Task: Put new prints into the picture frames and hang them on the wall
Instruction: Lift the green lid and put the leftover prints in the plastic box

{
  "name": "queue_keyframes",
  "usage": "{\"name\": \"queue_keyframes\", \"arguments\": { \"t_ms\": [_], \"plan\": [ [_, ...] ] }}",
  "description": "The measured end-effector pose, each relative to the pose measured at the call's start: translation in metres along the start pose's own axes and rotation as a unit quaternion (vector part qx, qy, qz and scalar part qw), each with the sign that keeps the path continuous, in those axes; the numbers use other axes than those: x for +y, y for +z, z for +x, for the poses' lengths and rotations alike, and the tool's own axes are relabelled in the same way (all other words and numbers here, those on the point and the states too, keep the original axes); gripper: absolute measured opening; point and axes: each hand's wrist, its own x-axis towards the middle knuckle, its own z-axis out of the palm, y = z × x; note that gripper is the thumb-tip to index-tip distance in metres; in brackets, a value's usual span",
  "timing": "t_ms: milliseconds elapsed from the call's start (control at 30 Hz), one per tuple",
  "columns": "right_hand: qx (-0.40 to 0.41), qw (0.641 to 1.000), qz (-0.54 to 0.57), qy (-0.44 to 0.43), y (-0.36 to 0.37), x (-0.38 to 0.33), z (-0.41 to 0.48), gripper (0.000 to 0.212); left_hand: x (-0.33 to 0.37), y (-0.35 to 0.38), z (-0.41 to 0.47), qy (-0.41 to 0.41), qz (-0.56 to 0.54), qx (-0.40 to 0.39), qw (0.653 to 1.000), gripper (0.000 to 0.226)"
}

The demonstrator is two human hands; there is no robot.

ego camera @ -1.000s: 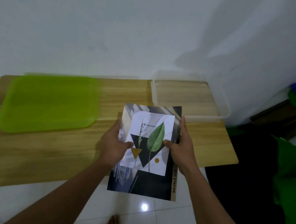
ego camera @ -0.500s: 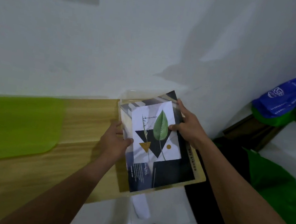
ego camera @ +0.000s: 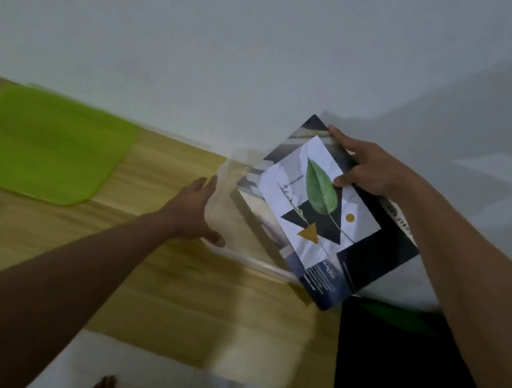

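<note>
1. desk [ego camera: 152, 278]: a clear tray [ego camera: 257, 264] sits at its right end.
2. print [ego camera: 317, 216]: tilted above the tray's right side, long axis running far to near.
3. right hand [ego camera: 374, 171]: grip pinched on the print's far right edge, so the sheet lies left and near of it.
4. left hand [ego camera: 193, 214]: fingers straight against the tray's left wall.

A green mat [ego camera: 40, 141] lies at the left of a wooden table [ego camera: 166, 296] by a white wall [ego camera: 205, 36]. A clear tub [ego camera: 257, 265] sits toward the right, and dark cloth [ego camera: 388, 363] lies beyond the table's edge.
</note>
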Motion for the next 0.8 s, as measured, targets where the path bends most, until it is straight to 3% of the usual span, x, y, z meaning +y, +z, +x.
{"name": "queue_keyframes", "arguments": {
  "t_ms": [67, 200, 400, 533, 667, 800],
  "plan": [
    [-0.04, 0.997, -0.058, -0.028, 0.001, 0.0, 0.025, 0.101, -0.003, -0.001, 0.007, -0.008, 0.018, -0.029, 0.999, 0.156],
    [-0.105, 0.985, -0.115, -0.071, 0.023, -0.004, 0.067, 0.1, -0.003, -0.001, 0.013, -0.017, 0.017, -0.053, 0.998, 0.144],
    [-0.157, 0.961, -0.197, -0.112, 0.069, 0.01, 0.098, 0.098, -0.001, 0.004, 0.021, -0.036, 0.075, -0.063, 0.995, 0.155],
    [-0.15, 0.942, -0.257, -0.153, 0.09, 0.023, 0.102, 0.094, 0.0, 0.006, 0.02, -0.061, 0.082, -0.064, 0.993, 0.151],
    [-0.099, 0.948, -0.259, -0.156, 0.109, 0.037, 0.1, 0.094, -0.002, 0.006, 0.02, -0.068, 0.082, -0.061, 0.992, 0.153],
    [-0.016, 0.949, -0.262, -0.173, 0.118, 0.051, 0.088, 0.071, -0.002, 0.005, 0.02, -0.077, 0.086, -0.065, 0.991, 0.152]
  ]
}}
